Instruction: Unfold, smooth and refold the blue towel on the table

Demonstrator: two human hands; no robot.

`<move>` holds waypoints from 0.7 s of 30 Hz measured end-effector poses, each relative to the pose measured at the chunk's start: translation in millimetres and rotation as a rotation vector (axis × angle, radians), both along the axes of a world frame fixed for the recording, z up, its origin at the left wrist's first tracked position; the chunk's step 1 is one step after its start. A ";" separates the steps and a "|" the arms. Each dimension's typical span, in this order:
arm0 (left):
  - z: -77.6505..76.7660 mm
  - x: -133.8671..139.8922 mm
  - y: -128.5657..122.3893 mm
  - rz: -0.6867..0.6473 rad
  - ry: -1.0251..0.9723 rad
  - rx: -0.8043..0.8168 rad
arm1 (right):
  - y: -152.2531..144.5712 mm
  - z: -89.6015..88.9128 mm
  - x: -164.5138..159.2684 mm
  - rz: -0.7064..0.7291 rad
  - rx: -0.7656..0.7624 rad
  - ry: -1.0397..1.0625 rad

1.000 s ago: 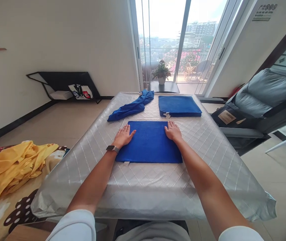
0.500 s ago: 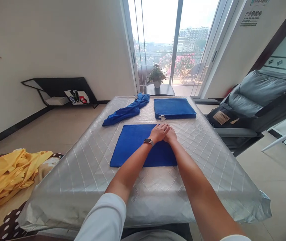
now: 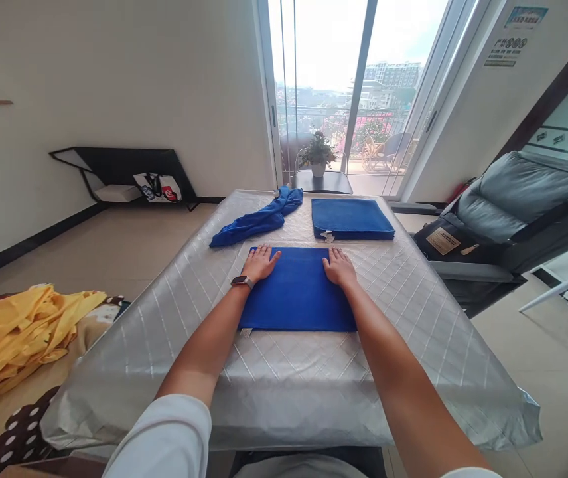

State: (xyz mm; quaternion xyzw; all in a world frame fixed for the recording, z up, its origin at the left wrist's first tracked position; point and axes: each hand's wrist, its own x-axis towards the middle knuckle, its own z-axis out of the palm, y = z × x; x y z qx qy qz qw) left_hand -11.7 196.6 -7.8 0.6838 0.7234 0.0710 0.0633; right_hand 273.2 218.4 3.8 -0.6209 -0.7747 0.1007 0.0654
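A folded blue cloth (image 3: 298, 295) lies flat on the silver quilted table cover (image 3: 308, 378), a small white tag showing at its near left corner. My left hand (image 3: 261, 264), with a watch on the wrist, rests flat on the cloth's far left part, fingers stretched forward. Flat on its far right corner is my right hand (image 3: 340, 267), fingers also extended. Beyond, to the right, sits a neat stack of folded blue cloths (image 3: 352, 218). A crumpled blue cloth (image 3: 261, 218) lies loosely at the far left of the table.
Yellow fabric (image 3: 20, 335) is heaped on a patterned cover to the left. A grey recliner (image 3: 523, 206) with a black bag stands right of the table. Behind the table's far edge, a potted plant (image 3: 318, 156) sits on a chair before the glass door.
My left hand has slid left, away from my right hand, to the cloth's left side. My right hand has shifted slightly right and now lies flat at the right side.
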 end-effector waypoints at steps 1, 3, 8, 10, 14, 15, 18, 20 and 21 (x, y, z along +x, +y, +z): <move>-1.0 -12.0 -2.2 0.029 0.001 0.006 | -0.1 0.2 -0.1 -0.003 -0.001 -0.005; -2.4 -25.8 -5.5 0.063 0.000 0.011 | 0.3 -0.1 -0.3 -0.005 -0.001 -0.013; -2.9 -23.1 -7.2 0.086 -0.004 0.036 | 2.2 -2.5 -0.4 -0.007 0.016 -0.026; -2.7 -20.4 -7.3 0.084 -0.012 0.050 | 2.6 -2.9 -0.2 -0.009 0.020 -0.037; -2.3 -20.5 -8.5 0.085 -0.029 0.061 | 2.6 -2.2 -0.2 -0.002 0.022 -0.061; -2.1 -20.8 -8.9 0.082 -0.034 0.064 | 2.5 -1.7 -0.5 -0.001 0.024 -0.067; -1.7 -21.1 -9.2 0.077 -0.046 0.065 | 1.9 0.9 -2.1 -0.005 0.031 -0.091; -1.5 -20.7 -8.9 0.078 -0.053 0.062 | 0.2 3.3 -3.0 0.005 0.043 -0.123; -1.6 -20.4 -8.6 0.080 -0.056 0.061 | -1.2 4.5 -3.1 0.020 0.055 -0.141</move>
